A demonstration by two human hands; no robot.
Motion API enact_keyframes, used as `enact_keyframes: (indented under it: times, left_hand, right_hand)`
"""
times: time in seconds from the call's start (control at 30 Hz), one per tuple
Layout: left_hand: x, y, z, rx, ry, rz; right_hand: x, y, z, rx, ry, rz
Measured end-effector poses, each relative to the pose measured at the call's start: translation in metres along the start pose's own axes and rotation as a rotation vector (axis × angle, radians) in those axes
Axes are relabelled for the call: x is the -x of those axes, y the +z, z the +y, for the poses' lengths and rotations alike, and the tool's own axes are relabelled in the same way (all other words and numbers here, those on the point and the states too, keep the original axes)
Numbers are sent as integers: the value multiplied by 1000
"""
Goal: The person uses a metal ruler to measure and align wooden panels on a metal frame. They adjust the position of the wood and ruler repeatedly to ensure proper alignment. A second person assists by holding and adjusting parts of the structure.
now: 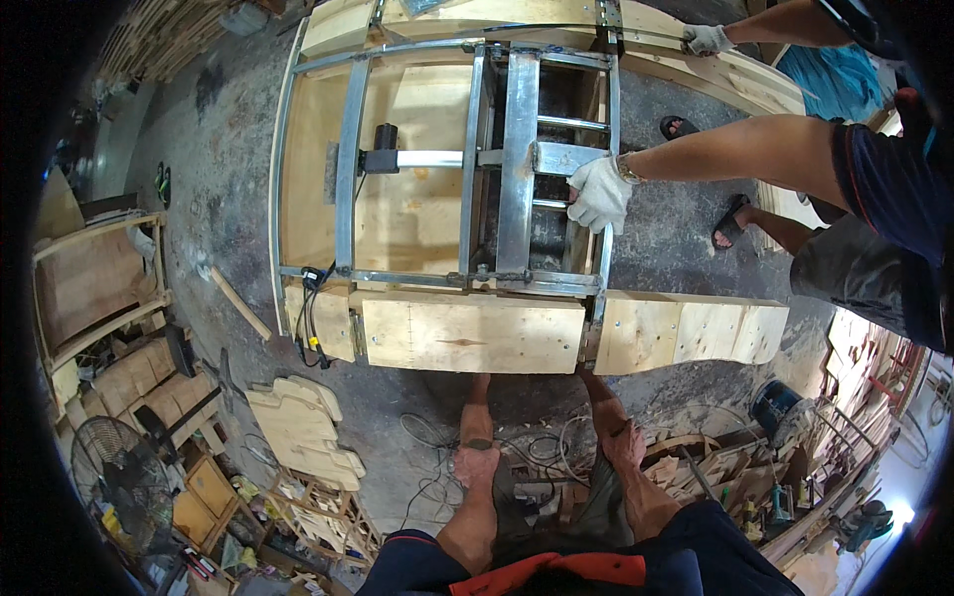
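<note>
Dusty concrete workshop floor, timber scraps lying all round. Wooden sofa frame is sitting on it, pale plywood panels, curved side rails, bright steel recliner mechanism bolted inside. Wearer's left hand and right hand are reaching under the near plywood rail; fingers hidden, so can't tell grip. Co-worker's gloved hand is clamping a steel bar.

We see open gaps between the steel bars, but a co-worker's glove blocks the right side.
</note>
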State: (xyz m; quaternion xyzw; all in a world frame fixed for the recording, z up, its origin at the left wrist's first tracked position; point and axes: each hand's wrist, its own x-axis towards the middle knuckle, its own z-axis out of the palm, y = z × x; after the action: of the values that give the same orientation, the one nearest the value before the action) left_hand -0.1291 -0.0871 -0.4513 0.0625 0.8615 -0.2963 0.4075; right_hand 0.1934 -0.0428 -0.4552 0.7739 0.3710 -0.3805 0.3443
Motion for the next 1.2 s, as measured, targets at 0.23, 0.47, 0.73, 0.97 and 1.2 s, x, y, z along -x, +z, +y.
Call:
enact_keyframes:
  times: [0.23, 0.47, 0.73, 0.97, 1.2]
  left_hand:
    - [-5, 1, 10, -12, 54, 18]
    - [-8, 4, 5, -4, 33, -7]
    - [-8, 1, 6, -18, 39, -10]
    - [-10, 6, 8, -15, 38, 17]
    - [-14, 1, -1, -12, 39, 59]
  right_hand:
    - [-8, -7, -6, -42, 37, -11]
    - [-20, 12, 4, 33, -1, 21]
    - [-24, 14, 3, -8, 23, 8]
    - [-5, -4, -8, -16, 5, 40]
    - [-18, 21, -1, 3, -67, 76]
